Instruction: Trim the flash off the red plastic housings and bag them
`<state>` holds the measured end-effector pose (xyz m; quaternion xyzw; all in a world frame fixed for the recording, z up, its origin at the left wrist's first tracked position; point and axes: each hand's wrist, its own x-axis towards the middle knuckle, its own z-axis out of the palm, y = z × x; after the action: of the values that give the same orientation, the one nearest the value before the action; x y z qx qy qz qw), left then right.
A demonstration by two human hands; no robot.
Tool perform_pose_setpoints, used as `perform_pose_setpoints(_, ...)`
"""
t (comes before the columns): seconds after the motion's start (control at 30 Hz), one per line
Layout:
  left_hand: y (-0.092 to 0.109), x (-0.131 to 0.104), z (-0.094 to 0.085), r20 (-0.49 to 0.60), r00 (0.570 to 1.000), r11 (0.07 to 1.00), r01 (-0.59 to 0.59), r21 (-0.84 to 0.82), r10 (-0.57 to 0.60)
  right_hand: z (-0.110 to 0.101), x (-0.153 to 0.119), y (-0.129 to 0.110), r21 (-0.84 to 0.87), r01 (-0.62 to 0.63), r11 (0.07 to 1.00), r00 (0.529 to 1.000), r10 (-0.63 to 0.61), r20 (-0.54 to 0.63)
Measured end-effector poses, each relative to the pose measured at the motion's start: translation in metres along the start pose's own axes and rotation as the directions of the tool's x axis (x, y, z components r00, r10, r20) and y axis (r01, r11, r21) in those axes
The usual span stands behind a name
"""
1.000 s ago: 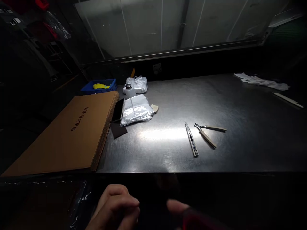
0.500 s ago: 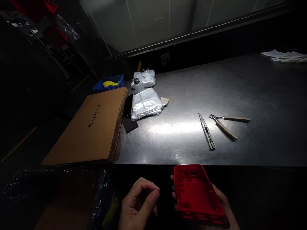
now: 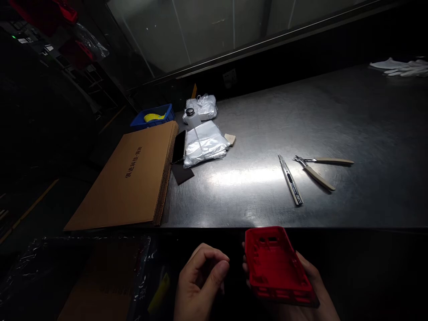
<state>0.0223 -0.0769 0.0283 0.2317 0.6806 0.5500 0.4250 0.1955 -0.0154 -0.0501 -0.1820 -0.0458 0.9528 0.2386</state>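
A red plastic shell (image 3: 279,265) lies in my right hand (image 3: 312,276), its open hollow side facing up, just in front of the table's near edge. The fingertips of that hand show along the shell's left side and the thumb along its right. To the left of the shell, my left hand (image 3: 202,283) is curled with thumb and forefinger brought together. Whatever it may pinch is too small or hidden to make out. It does not touch the shell.
On the metal table (image 3: 254,205) lie a utility knife (image 3: 290,180), open cutters (image 3: 317,169), bagged packets (image 3: 205,142), a bottle (image 3: 192,118), a cardboard stack (image 3: 130,178), a blue bin (image 3: 137,119) and white gloves (image 3: 404,67). A plastic-lined box (image 3: 100,281) stands lower left.
Both hands and the red shell have shifted slightly right and up in the picture. The camera view has also moved a little. My grip on the shell looks the same.
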Motion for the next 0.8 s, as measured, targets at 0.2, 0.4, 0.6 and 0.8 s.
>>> perform_pose_setpoints(0.2, -0.004, 0.004, -0.006, 0.041, 0.999, 1.0, 0.022, 0.019, -0.023, 0.001, -0.009, -0.008, -0.484, 0.148, 0.863, 0.98, -0.193, -0.045)
perform_pose_setpoints(0.4, -0.008, 0.012, -0.009, 0.311, 0.942, 0.992, 0.127, 0.016, -0.126, 0.019, -0.005, -0.025, -0.84, 0.393, -0.374, 0.826, -0.257, 0.501)
perform_pose_setpoints(0.6, -0.017, 0.004, 0.0, 0.252, 0.96, 0.978, 0.159, -0.133, -0.121, 0.013, 0.002, -0.022, -0.762, 0.418, -0.494, 0.748, -0.288, 0.598)
perform_pose_setpoints(0.8, -0.009, -0.003, -0.019, 0.374, 0.923, 0.985, 0.136, -0.109, -0.086, -0.008, -0.011, -0.037, -0.96, 0.276, 0.041, 0.911, -0.33, 0.247)
